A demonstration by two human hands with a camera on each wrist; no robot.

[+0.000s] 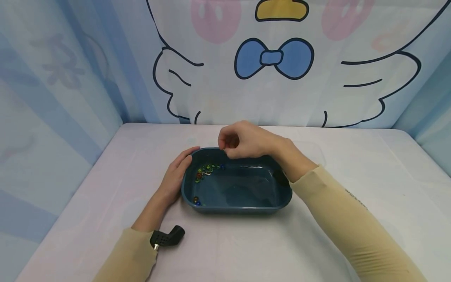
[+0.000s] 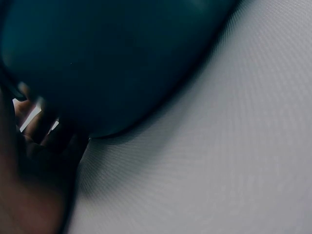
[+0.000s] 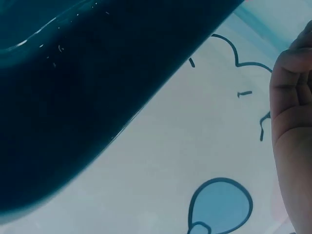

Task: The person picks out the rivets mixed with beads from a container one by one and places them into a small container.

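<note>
A dark blue-green oval basin [image 1: 246, 208] sits on the white-covered table. Small shiny marbles or beads [image 1: 208, 167], green, amber and blue, cluster along its left inside, with a few more [image 1: 196, 200] in the near left corner. My left hand [image 1: 175, 172] presses against the basin's left end, its thumb along the rim and its fingers against the outer wall. Over the far rim hovers my right hand [image 1: 246, 140], thumb and forefinger brought together, the other fingers curled. I cannot tell whether something tiny sits between those fingertips.
The tabletop [image 1: 123, 164] spreads around the basin, pale and cloth-covered. Behind it hangs a curtain [image 1: 275, 98] with a cartoon figure and blue bow tie; another drape [image 1: 53, 117] stands at the left. A black wrist device [image 1: 167, 237] juts from the left sleeve.
</note>
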